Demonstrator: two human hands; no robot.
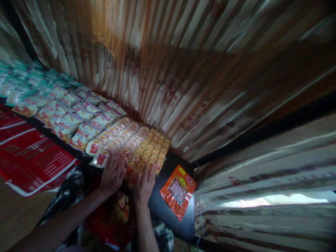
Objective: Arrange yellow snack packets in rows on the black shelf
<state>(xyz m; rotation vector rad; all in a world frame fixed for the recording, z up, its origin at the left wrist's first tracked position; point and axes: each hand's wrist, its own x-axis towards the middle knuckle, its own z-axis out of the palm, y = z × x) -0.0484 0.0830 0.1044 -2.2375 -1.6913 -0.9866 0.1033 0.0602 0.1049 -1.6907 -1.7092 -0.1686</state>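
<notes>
- A red basket (56,164) sits below green packets (28,78) and white packets (63,122).
- The left hand (114,173), fingers outstretched and gripping nothing, lies on the front of the clear-wrapped packets (118,131).
- The right hand (145,183) touches the front yellow packets (153,147); its hold cannot be told.
- An orange bag (178,190) lies apart, rightward.
</notes>
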